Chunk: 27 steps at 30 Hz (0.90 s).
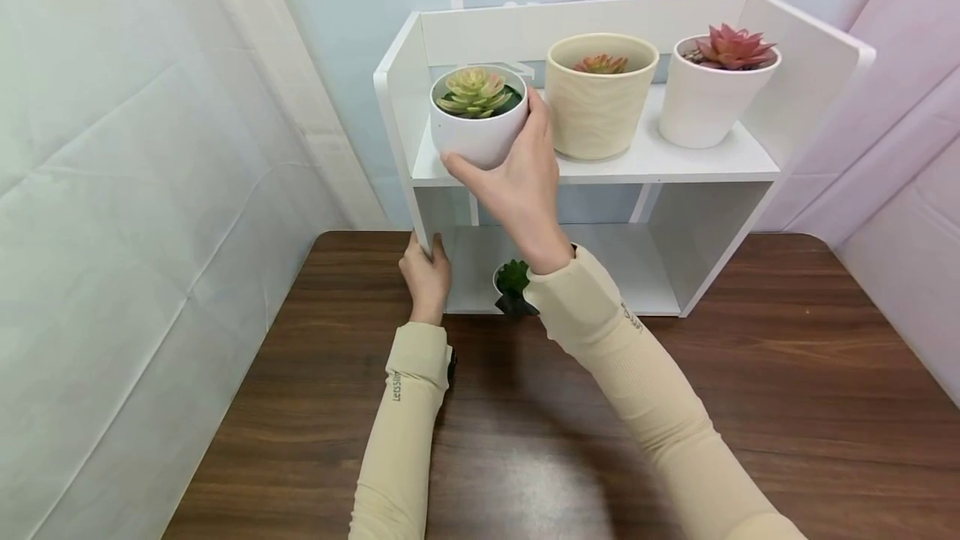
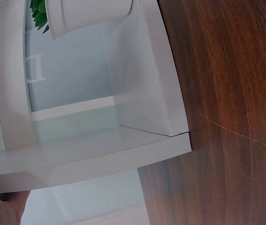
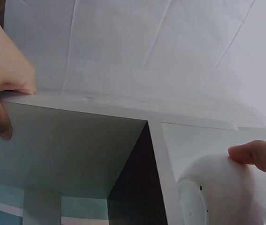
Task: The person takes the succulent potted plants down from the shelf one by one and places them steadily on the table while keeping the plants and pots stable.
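Observation:
My right hand [image 1: 521,182] holds a small white pot [image 1: 476,136] with a yellow-green succulent [image 1: 474,92] at the left end of the upper shelf. The thumb is on the near side, the fingers round its right side. In the right wrist view, the white pot [image 3: 226,187] shows its underside beside the shelf edge. My left hand [image 1: 426,277] grips the front edge of the left side panel [image 1: 401,132], low down. The left wrist view catches only part of the left hand [image 2: 1,208] on that panel.
The white two-tier shelf [image 1: 675,161] stands on a brown wooden table [image 1: 525,423]. Up top, a cream pot [image 1: 600,115] and a white pot with a red succulent [image 1: 701,102] stand to the right. A dark green plant [image 1: 513,277] sits below, partly behind my right sleeve.

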Each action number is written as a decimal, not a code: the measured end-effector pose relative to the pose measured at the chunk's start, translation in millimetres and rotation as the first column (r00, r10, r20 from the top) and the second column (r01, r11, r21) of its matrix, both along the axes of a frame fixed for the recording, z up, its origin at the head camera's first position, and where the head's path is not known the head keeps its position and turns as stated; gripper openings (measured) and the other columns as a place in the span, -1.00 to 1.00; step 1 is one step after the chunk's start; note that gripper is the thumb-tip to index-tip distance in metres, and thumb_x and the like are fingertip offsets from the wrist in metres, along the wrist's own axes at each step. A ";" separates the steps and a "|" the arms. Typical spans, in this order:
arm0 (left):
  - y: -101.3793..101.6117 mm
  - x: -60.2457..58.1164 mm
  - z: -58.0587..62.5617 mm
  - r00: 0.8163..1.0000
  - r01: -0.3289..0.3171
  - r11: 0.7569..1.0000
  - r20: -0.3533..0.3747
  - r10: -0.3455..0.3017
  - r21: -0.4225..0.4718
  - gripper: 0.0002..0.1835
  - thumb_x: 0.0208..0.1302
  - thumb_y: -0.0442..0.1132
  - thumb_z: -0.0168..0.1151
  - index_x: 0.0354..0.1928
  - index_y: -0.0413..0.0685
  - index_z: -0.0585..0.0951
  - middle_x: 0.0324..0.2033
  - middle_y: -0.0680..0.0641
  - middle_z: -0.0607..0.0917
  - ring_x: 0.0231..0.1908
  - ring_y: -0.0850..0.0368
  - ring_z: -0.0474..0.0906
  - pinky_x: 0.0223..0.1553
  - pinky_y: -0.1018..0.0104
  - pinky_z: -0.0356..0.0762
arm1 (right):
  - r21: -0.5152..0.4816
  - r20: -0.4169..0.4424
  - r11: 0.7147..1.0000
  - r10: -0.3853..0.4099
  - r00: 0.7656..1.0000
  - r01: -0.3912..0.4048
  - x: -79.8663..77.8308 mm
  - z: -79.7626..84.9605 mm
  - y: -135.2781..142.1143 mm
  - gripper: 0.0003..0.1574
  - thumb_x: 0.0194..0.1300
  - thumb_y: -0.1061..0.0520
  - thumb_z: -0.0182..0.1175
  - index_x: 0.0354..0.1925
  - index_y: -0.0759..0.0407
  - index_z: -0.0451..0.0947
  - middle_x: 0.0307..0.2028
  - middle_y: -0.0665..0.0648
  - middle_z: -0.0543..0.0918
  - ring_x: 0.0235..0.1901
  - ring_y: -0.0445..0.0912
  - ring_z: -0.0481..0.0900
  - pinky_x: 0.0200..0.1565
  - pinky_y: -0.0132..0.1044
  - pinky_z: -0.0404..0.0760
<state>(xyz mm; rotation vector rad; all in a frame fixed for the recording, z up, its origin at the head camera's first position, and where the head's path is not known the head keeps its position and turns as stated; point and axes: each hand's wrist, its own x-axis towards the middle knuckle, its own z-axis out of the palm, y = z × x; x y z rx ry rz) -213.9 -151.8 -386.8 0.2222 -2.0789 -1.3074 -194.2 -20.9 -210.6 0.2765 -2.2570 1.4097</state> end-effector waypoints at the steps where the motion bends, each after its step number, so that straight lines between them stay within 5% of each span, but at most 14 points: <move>1: 0.0 0.0 0.0 1.000 0.000 1.000 0.000 0.000 0.000 -0.72 0.40 -0.32 0.07 0.06 -0.27 0.57 -0.09 -0.32 0.69 -0.13 -0.22 0.67 -0.15 -0.07 0.62 | -0.003 0.000 1.000 0.002 1.000 -0.002 1.4 -0.6 0.6 0.30 -0.11 -0.13 0.46 0.44 0.13 -0.02 0.33 0.08 0.29 0.22 -0.10 0.34 0.19 -0.23 0.36; 27: 0.2 0.9 0.2 1.000 0.002 1.000 -0.007 -0.002 -0.011 -0.73 0.39 -0.33 0.07 0.06 -0.27 0.56 -0.10 -0.33 0.69 -0.13 -0.24 0.67 -0.14 -0.08 0.62 | -0.056 -0.087 0.995 0.078 0.993 -0.083 32.6 -16.4 14.2 0.28 -0.18 -0.07 0.55 0.39 0.16 0.09 0.26 0.07 0.37 0.18 -0.15 0.37 0.16 -0.28 0.38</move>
